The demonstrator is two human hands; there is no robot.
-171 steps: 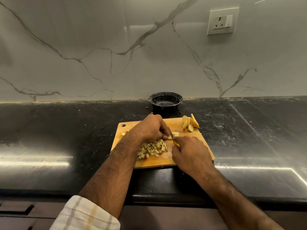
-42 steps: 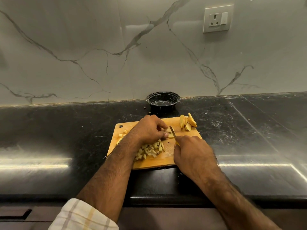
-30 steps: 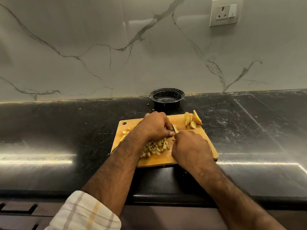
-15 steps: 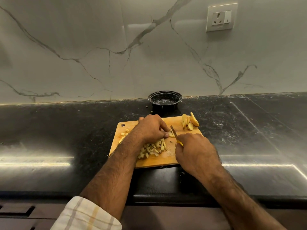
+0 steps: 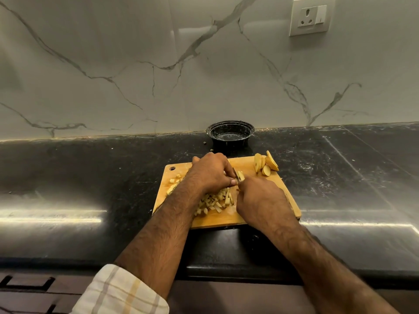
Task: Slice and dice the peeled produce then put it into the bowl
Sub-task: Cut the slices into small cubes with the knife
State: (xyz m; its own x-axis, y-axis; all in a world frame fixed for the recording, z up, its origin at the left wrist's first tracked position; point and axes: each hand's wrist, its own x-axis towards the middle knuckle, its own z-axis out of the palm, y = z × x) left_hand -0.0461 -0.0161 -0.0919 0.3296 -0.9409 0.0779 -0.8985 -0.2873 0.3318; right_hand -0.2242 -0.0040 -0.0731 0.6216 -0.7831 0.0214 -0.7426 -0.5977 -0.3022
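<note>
A wooden cutting board (image 5: pixel 260 219) lies on the black counter. My left hand (image 5: pixel 209 172) curls over pale yellow produce strips (image 5: pixel 240 175) at the board's middle and holds them down. My right hand (image 5: pixel 260 200) grips a knife (image 5: pixel 235 174); only a short piece of blade shows between the two hands, against the strips. A pile of diced pieces (image 5: pixel 215 201) lies under my left wrist. Several uncut slices (image 5: pixel 264 164) lean together at the board's far right corner. The black bowl (image 5: pixel 230 133) stands behind the board by the wall.
A few small pieces (image 5: pixel 174 179) lie near the board's left edge by its hanging hole. The black counter (image 5: pixel 90 177) stretches left and right. A marble wall with a socket (image 5: pixel 310 17) rises behind. Drawer fronts (image 5: pixel 27 288) sit below the counter edge.
Both hands stay at the board's middle through repeated small cuts. Since half a second ago the right hand has shifted slightly forward with the knife; the slices and bowl have not moved.
</note>
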